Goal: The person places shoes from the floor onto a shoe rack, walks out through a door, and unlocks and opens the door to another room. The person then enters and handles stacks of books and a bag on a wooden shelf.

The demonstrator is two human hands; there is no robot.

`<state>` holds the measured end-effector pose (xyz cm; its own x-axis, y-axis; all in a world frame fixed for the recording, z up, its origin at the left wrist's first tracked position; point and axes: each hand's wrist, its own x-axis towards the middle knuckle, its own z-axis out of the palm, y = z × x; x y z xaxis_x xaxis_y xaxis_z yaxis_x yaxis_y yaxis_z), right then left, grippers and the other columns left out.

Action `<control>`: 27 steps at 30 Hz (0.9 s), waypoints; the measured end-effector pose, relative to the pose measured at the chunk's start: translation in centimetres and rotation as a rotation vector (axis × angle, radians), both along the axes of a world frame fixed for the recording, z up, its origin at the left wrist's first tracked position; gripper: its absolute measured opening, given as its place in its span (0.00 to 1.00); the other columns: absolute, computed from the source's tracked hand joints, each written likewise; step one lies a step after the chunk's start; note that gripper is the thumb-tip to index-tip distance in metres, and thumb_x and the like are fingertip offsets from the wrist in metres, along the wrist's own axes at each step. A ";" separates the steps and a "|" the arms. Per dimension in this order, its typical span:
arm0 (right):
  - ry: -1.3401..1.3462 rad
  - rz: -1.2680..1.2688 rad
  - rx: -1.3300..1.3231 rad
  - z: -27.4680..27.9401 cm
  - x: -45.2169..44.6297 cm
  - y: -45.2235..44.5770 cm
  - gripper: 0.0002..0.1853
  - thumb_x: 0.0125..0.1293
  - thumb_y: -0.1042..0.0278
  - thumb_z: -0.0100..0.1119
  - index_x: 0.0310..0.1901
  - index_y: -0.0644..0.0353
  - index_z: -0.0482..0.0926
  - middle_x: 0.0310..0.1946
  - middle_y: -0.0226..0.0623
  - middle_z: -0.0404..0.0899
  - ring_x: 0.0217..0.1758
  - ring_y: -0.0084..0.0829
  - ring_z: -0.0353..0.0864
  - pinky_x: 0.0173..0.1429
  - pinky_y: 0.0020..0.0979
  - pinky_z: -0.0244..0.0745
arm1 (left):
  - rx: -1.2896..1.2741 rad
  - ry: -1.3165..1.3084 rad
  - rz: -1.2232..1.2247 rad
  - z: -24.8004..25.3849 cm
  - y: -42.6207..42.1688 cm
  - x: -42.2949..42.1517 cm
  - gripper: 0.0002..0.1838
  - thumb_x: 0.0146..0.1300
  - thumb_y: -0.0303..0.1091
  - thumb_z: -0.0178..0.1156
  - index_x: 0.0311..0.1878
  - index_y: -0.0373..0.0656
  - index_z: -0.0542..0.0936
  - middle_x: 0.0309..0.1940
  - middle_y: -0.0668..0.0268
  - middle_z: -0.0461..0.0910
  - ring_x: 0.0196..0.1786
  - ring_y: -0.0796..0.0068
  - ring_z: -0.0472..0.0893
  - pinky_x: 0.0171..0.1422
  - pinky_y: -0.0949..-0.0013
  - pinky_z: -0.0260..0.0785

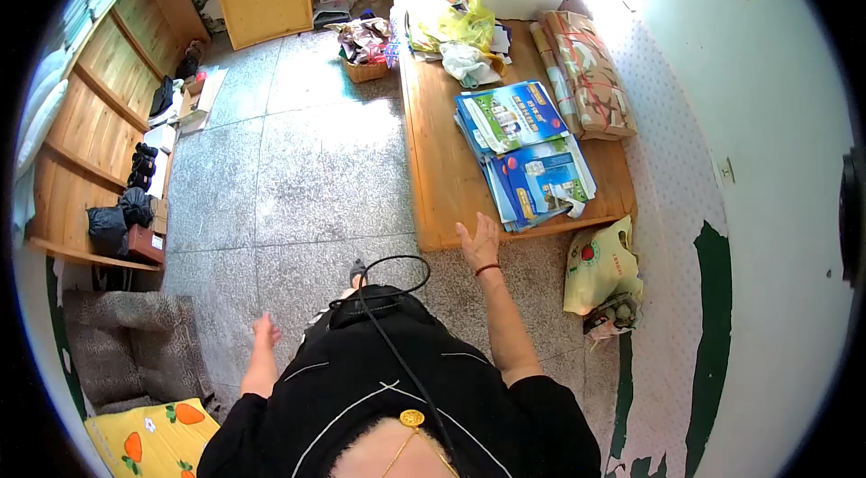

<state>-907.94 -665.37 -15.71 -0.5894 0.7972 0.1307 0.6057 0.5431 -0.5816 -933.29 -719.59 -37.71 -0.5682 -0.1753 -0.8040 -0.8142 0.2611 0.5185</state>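
My right hand (479,242) is at the near edge of the wooden table (437,171), fingers apart and holding nothing; a red cord circles its wrist. Whether it touches the edge I cannot tell. Just beyond it lie stacked blue and green printed booklets (541,180), with more booklets (514,117) behind them. My left hand (266,330) hangs low over the grey floor, away from the table. It looks empty, its fingers partly spread. A black cable (397,334) loops over my black top.
A wrapped parcel (591,77) and yellow plastic bag (465,24) lie on the table. A full bag (600,271) hangs or stands by its near right corner. A basket (365,71) stands beyond on the floor (298,162). Wooden shelving (81,131) and a grey armchair (135,343) are left.
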 end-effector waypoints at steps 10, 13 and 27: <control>0.052 -0.073 0.015 1.7 -18.0 3.1 0.34 0.56 0.48 0.57 0.54 0.72 0.66 0.55 0.57 0.64 0.60 0.51 0.59 0.64 0.43 0.54 | 0.234 0.279 -0.365 10.2 24.0 -26.6 0.21 0.57 0.51 0.55 0.47 0.47 0.73 0.35 0.70 0.73 0.32 0.75 0.74 0.33 0.69 0.68; 0.040 -0.098 0.038 1.4 -21.3 5.4 0.34 0.55 0.49 0.57 0.54 0.72 0.66 0.53 0.57 0.65 0.60 0.51 0.59 0.64 0.44 0.55 | 0.312 0.287 -0.515 13.4 33.7 -29.7 0.22 0.58 0.51 0.54 0.50 0.46 0.72 0.41 0.67 0.74 0.38 0.73 0.76 0.37 0.67 0.69; -0.001 -0.190 0.062 1.4 -40.0 28.8 0.34 0.55 0.47 0.56 0.51 0.73 0.68 0.50 0.56 0.69 0.54 0.51 0.65 0.61 0.43 0.58 | -0.029 0.267 -0.485 9.4 46.2 -48.9 0.18 0.56 0.45 0.57 0.45 0.44 0.77 0.21 0.70 0.70 0.20 0.78 0.69 0.17 0.72 0.60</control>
<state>-947.92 -636.56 -14.26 -0.4294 0.8844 0.1830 0.7010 0.4542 -0.5499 -982.24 -673.37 -28.36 -0.7726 0.1371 -0.6199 -0.4385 0.5909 0.6772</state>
